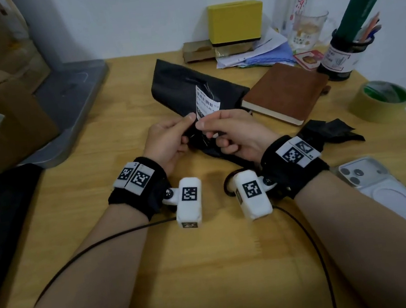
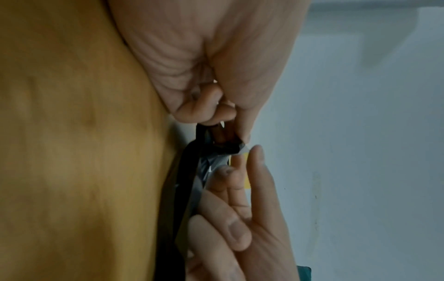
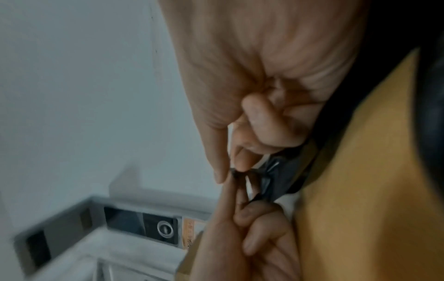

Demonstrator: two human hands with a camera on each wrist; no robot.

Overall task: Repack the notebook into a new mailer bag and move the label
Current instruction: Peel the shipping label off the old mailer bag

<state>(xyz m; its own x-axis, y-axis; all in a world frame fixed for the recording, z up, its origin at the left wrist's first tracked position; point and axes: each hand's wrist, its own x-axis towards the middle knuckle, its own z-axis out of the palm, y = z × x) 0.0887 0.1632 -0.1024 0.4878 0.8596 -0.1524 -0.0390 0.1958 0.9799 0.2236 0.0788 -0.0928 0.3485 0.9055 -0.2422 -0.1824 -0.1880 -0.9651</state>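
Left hand (image 1: 169, 140) pinches the old black mailer bag (image 1: 188, 91) at its near edge to brace it while my right hand (image 1: 230, 132) nips the white label (image 1: 206, 101) corner to peel it, the brown notebook (image 1: 286, 91) lying out just right.

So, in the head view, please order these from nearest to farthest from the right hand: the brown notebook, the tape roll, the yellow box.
From the right hand:
1. Brown notebook, just beyond the hand, to its right.
2. Tape roll, at the table's right edge.
3. Yellow box, at the back by the wall.
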